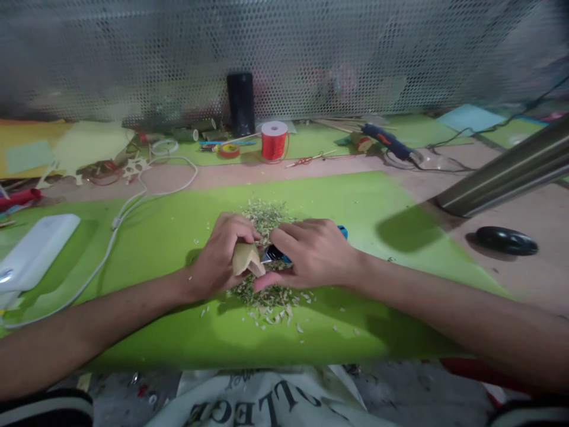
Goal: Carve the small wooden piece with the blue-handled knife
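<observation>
My left hand point(224, 252) is closed around a short pale bamboo piece point(246, 258) held just above the green mat point(368, 207). My right hand point(311, 252) grips a blue-handled knife point(278, 255), its blade resting against the bamboo piece and its thumb pressing near the cut end. Beneath both hands lies a pile of green and pale shavings point(267, 219), spread from the back of the hands to the mat's near side.
A white power bank point(38, 249) with a white cable point(133, 201) lies at the left. A red thread spool point(274, 140), a dark upright cylinder point(240, 104) and a glue gun point(386, 141) stand at the back. A black mouse point(507, 241) and a metal bar point(511, 172) are at the right.
</observation>
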Motion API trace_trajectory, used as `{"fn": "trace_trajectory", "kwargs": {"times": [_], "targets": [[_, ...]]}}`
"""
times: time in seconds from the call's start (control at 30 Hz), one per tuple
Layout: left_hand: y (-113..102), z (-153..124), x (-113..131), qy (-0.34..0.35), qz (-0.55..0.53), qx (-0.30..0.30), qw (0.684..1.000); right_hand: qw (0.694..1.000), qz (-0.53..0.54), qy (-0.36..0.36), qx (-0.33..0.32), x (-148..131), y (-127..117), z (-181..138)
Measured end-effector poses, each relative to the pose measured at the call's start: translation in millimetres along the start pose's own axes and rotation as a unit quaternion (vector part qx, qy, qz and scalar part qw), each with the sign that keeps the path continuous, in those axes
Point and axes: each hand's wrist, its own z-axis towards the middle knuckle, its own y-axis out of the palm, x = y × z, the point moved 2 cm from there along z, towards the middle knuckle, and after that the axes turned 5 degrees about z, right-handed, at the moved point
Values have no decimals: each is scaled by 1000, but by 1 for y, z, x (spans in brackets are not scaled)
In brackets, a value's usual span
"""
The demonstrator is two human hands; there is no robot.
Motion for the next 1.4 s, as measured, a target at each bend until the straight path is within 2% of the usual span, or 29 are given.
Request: {"fn": "trace_trajectory", "kwargs": {"times": [0.17,0.53,0.87,1.4], "targets": [[-1,0,4,28,-6,37,999,1000,11,15,-4,-3,-1,0],[2,-2,5,36,-39,72,996,998,-9,-7,61,-12,-6,0],[-2,1,7,43,4,44,998,999,-10,16,32,-13,-8,2],[-4,5,12,53,45,28,997,999,1,14,33,-12,-3,0]]}}
